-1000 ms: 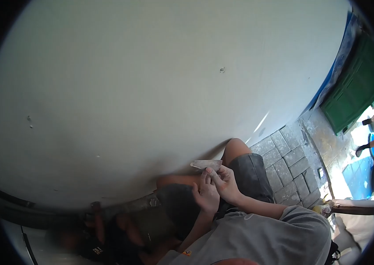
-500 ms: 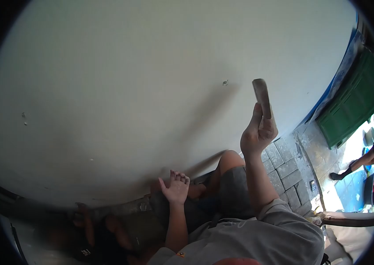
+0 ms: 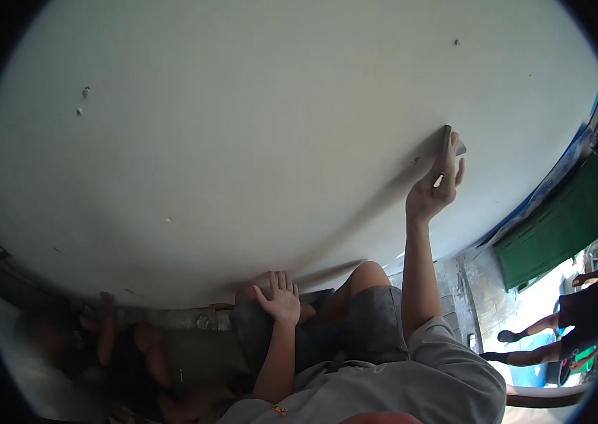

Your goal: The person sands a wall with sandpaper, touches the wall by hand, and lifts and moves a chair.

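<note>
The left hand is spread, palm showing, near a knee. Farther out, the right hand pinches what may be a folded sheet at the wall. Beyond it, rightward, are a green panel and a person.

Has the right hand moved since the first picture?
Yes, upward in view: the right hand was lower than the whole green panel, and now it is level with the panel's upper part.

The only view looks from the wearer's head, forward and down, past the grey shirt and bent knees, onto the pale wall close ahead.
</note>
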Available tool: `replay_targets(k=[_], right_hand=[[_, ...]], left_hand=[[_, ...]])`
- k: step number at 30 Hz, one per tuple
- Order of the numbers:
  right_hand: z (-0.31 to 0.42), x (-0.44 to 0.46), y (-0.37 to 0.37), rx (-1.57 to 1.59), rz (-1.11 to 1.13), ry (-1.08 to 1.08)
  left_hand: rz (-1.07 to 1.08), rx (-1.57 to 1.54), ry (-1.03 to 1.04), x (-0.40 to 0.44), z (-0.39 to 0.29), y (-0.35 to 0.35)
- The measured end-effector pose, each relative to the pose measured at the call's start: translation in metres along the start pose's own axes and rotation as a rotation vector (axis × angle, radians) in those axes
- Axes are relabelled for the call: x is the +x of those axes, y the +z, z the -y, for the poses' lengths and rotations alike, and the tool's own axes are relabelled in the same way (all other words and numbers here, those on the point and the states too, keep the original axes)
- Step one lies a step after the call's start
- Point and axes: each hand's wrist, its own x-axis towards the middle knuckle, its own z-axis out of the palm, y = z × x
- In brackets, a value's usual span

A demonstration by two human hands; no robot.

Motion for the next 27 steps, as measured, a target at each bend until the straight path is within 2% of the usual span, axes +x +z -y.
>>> replay_targets(k=[2, 4, 5, 6, 8, 9, 11, 12, 14, 16, 17, 19, 20, 22, 24, 26, 27], right_hand=[[0.007, -0.031, 0.001, -0.007, 0.244, -0.252], [0.005, -0.051, -0.017, 0.008, 0.623, -0.535], [0.0, -0.049, -0.026, -0.036, 0.644, -0.608], [-0.001, -0.035, -0.028, -0.031, 0.634, -0.622], [-0.002, -0.006, -0.029, -0.093, 0.056, -0.235], [-0.004, 0.001, -0.024, -0.095, 0.075, -0.237], [-0.007, 0.012, -0.009, -0.067, 0.016, -0.018], [-0.006, -0.006, 0.002, 0.015, 0.042, -0.142], [-0.016, -0.056, -0.011, -0.068, 0.374, -0.445], [-0.019, -0.071, -0.037, -0.085, 0.64, -0.596], [-0.025, -0.068, -0.042, -0.091, 0.635, -0.593], [-0.019, -0.043, -0.052, -0.202, 0.341, -0.369], [-0.017, -0.024, -0.041, -0.204, 0.107, -0.205], [-0.013, 0.006, -0.023, -0.08, -0.067, -0.037], [-0.015, -0.004, -0.001, -0.067, 0.003, -0.113], [-0.01, -0.044, -0.01, -0.129, 0.32, -0.366], [-0.006, -0.058, -0.02, -0.056, 0.485, -0.485]], left_hand=[[-0.008, 0.051, -0.012, 0.0, 0.004, 0.002], [0.0, 0.102, -0.01, 0.004, 0.003, 0.002], [-0.002, 0.073, -0.017, 0.001, 0.004, -0.001], [-0.003, 0.037, -0.019, 0.003, 0.005, 0.001], [-0.016, 0.019, 0.002, 0.007, 0.005, 0.006], [-0.049, 0.016, 0.003, 0.0, 0.007, 0.005], [-0.036, 0.022, -0.003, 0.001, 0.01, 0.009], [0.001, 0.041, 0.003, 0.002, 0.01, 0.007], [0.035, 0.036, 0.013, 0.01, 0.013, -0.007], [0.018, 0.051, 0.029, 0.012, 0.015, -0.005], [0.023, 0.056, 0.025, 0.011, 0.014, -0.003], [-0.013, 0.051, 0.004, 0.003, 0.01, 0.005], [-0.022, 0.056, -0.001, 0.001, 0.01, 0.004], [0.062, 0.083, -0.093, 0.001, 0.006, 0.004], [0.085, 0.104, -0.121, 0.004, 0.008, 0.002], [0.122, 0.116, -0.121, 0.008, 0.007, 0.004], [0.117, 0.11, -0.117, 0.007, 0.007, 0.003]])
